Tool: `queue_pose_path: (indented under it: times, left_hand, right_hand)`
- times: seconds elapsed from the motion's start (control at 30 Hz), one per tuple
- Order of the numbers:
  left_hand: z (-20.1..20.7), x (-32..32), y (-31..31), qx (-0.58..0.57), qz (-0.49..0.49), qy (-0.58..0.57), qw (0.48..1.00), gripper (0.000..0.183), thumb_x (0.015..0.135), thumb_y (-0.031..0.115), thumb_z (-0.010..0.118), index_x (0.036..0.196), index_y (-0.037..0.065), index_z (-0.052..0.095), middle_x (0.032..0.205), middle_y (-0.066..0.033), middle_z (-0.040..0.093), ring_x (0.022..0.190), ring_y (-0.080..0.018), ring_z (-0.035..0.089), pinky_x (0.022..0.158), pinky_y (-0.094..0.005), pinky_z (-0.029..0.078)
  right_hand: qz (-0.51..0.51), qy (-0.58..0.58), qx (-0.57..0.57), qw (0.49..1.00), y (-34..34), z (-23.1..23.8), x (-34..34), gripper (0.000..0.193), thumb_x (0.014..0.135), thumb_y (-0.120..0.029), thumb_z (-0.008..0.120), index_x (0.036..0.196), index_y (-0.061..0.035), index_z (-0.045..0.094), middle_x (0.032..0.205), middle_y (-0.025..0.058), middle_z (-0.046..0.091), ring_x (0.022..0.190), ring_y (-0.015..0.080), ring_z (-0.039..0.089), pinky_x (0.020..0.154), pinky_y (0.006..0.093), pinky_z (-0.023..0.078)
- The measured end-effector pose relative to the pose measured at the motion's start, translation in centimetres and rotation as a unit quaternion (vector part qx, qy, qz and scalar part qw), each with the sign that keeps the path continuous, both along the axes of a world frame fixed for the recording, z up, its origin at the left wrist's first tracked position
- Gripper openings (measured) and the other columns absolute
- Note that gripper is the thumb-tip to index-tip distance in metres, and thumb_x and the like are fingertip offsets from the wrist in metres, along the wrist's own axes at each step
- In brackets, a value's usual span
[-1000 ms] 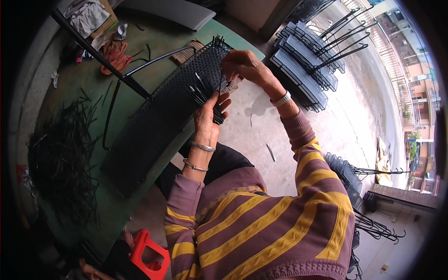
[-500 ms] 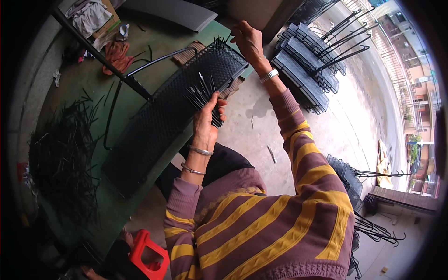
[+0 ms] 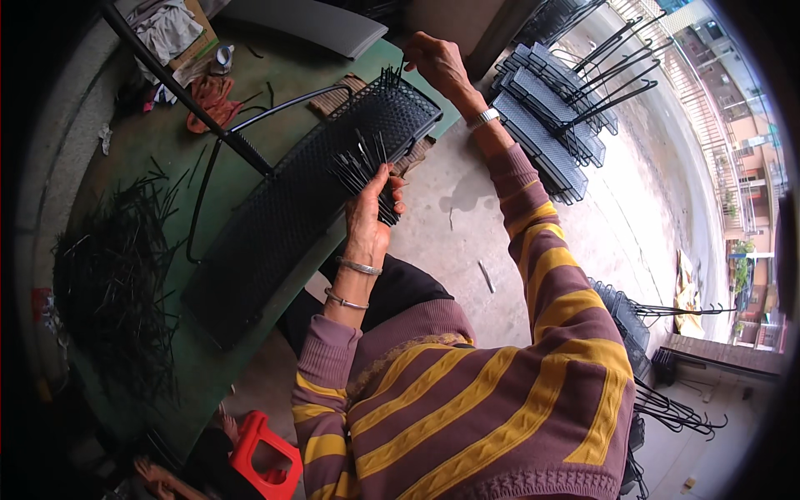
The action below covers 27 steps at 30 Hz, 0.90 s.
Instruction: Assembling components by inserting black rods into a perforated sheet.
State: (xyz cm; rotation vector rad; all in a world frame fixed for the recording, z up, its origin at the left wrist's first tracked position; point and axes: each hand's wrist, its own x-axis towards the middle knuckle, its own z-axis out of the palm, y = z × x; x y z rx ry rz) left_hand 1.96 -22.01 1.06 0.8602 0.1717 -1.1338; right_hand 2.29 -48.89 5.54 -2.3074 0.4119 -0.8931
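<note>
A curved black mesh rack (image 3: 275, 208) with a tubular metal frame lies across a green table. My left hand (image 3: 372, 204) is closed around a bundle of thin black cable ties (image 3: 354, 171), held over the rack's near edge. My right hand (image 3: 440, 65) reaches to the rack's far end, its thumb and finger pinched together. A thin dark cable tie seems to be between those fingertips, though it is small in view. Just beside them, several cable ties (image 3: 390, 77) stand up from the mesh. A large loose heap of cable ties (image 3: 117, 283) lies on the table at the left.
Orange gloves (image 3: 212, 104), a tape roll (image 3: 222, 58) and a cloth (image 3: 167, 33) lie at the table's far left. Stacked mesh racks (image 3: 542, 117) stand on the floor at right, more (image 3: 621, 312) lower down. A red plastic stool (image 3: 265, 458) and another person's hand (image 3: 158, 477) are at bottom left.
My right hand has shifted slightly left and up at the rack's far end. My left hand and its bundle stay nearly still. The other person's hand at bottom left has come further into view.
</note>
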Motion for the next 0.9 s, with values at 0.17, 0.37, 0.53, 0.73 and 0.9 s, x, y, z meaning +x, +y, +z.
queue_pose_path:
  times: [0.17,0.37,0.53,0.73,0.9]
  left_hand:
    - [-0.6,0.1,0.2,-0.009,-0.001,-0.001,1.000,0.022,0.087,0.023,0.072,0.097,0.004,0.067,0.076,-0.0053,0.063,0.059,-0.0121,0.053,0.049,-0.0263,0.042]
    - [-0.2,0.0,0.5,-0.002,-0.001,-0.010,1.000,0.021,0.087,0.022,0.072,0.095,0.004,0.066,0.076,-0.0062,0.063,0.060,-0.0141,0.057,0.049,-0.0264,0.043]
    - [-0.2,0.1,0.6,0.000,0.001,-0.014,1.000,0.021,0.087,0.023,0.072,0.096,0.005,0.067,0.076,-0.0067,0.064,0.062,-0.0154,0.060,0.050,-0.0265,0.044]
    - [-0.2,0.2,0.8,-0.002,0.000,-0.016,1.000,0.021,0.087,0.023,0.072,0.096,0.005,0.067,0.077,-0.0067,0.066,0.064,-0.0160,0.061,0.051,-0.0267,0.045]
    - [-0.2,0.3,1.0,0.013,0.001,-0.019,1.000,0.020,0.087,0.024,0.072,0.095,0.006,0.068,0.077,-0.0061,0.066,0.065,-0.0160,0.062,0.052,-0.0271,0.045]
  right_hand:
    - [-0.019,-0.029,-0.009,0.999,-0.3,-0.4,0.5,0.014,0.093,-0.011,0.055,0.090,0.0005,0.063,0.070,0.0116,0.068,0.069,0.0204,0.072,0.062,0.0298,0.056]
    - [-0.031,0.000,0.021,0.999,-0.7,-0.1,1.0,0.017,0.089,-0.013,0.055,0.095,-0.0006,0.065,0.077,0.0090,0.071,0.075,0.0173,0.071,0.069,0.0280,0.053]
    - [-0.018,-0.018,-0.015,1.000,-1.0,0.2,1.0,0.015,0.091,-0.009,0.057,0.090,0.0030,0.065,0.074,0.0142,0.070,0.068,0.0218,0.072,0.062,0.0302,0.057]
    - [-0.035,-0.003,-0.019,0.999,0.0,0.3,0.6,0.015,0.090,-0.009,0.057,0.091,0.0040,0.065,0.074,0.0147,0.070,0.068,0.0213,0.072,0.062,0.0300,0.057]
    - [-0.004,0.008,0.002,1.000,0.1,0.3,0.7,0.015,0.089,-0.008,0.057,0.091,0.0052,0.065,0.077,0.0150,0.071,0.069,0.0200,0.073,0.062,0.0288,0.057]
